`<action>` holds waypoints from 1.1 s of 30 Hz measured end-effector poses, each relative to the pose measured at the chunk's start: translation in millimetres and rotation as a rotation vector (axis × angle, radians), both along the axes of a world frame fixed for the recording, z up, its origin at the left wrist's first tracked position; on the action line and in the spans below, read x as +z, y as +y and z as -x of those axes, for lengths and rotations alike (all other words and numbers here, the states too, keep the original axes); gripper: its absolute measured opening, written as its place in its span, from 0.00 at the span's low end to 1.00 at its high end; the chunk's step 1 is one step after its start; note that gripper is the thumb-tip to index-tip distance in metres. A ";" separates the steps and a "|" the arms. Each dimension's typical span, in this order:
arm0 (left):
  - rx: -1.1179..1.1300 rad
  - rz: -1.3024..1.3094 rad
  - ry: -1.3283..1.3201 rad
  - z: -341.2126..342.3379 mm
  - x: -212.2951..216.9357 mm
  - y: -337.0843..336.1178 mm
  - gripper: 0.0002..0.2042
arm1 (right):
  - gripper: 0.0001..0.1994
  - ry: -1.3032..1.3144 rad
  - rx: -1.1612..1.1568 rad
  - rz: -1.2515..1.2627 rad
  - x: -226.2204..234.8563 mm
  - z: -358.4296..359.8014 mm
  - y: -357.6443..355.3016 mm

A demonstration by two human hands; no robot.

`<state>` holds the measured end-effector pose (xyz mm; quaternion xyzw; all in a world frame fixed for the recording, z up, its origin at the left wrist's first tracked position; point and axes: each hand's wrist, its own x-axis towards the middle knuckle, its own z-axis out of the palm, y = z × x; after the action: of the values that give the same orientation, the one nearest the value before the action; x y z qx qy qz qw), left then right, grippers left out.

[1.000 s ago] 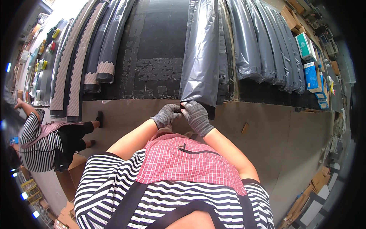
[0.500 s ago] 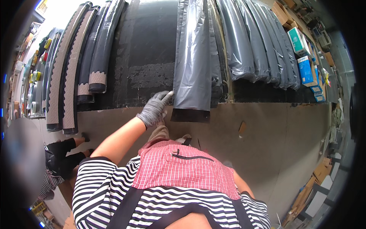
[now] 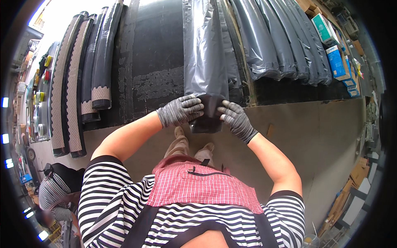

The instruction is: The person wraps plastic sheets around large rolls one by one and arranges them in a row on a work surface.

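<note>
Head view, and it's all about the long grey plastic bag [image 3: 204, 62] at the middle of the bench [image 3: 159, 53]! Its long axis runs from the far side straight toward the wearer, and the near end, a dark flap [image 3: 207, 125], pokes out past the bench edge and over the floor [image 3: 297, 124].

Two gloved hands are on that end, one per side. Left hand [image 3: 180, 110]: palm down, fingers together and pointing right, tips on the bag's left edge. Right hand [image 3: 238, 121]: angled up and to the left, fingertips at the opposite edge. The grip? Fingers sit close to the plastic on both sides, but whether either hand pinches it, I cannot tell. Both elbows are bent and flared out wide.

Across the bench now: patterned rolls [image 3: 74, 84] line up on the left, ends overhanging; grey wrapped rolls [image 3: 261, 41] lie side by side on the right, with a blue box [image 3: 338, 63] and a green box [image 3: 324, 29] beyond. Down at lower left, another person [image 3: 53, 190] in stripes!
</note>
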<state>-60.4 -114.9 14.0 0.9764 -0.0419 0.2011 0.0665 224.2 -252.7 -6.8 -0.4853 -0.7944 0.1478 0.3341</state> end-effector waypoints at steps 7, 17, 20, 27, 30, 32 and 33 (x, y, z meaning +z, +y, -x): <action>0.464 1.324 -0.419 -0.1 -18.4 -16.2 0.18 | 0.06 0.762 -0.416 0.362 0.8 4.2 26.3; 1.311 1.745 -0.351 -25.9 -55.5 -10.8 0.12 | 0.18 0.751 -0.798 0.894 -16.1 34.0 74.0; 1.394 1.305 -0.264 -35.4 -64.2 -5.4 0.13 | 0.16 0.634 -0.880 0.795 -22.4 43.7 76.3; 1.005 0.939 -0.399 -32.6 -43.4 -15.4 0.21 | 0.30 0.030 -0.646 0.040 43.3 73.4 85.5; 0.952 1.266 -0.323 -49.3 -36.2 -26.3 0.29 | 0.52 0.104 -0.749 0.322 12.5 106.4 106.6; 0.957 1.382 -0.289 -46.7 -37.3 -19.6 0.31 | 0.60 0.199 -0.763 0.594 28.5 101.4 119.4; 0.937 1.591 -0.240 -45.9 -34.7 -15.4 0.32 | 0.60 0.246 -0.763 0.766 46.3 94.6 125.8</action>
<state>-14.5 -130.3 -20.8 0.5336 0.5000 0.2765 0.6236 129.6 -126.9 39.5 -0.8046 -0.4069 0.3501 0.2539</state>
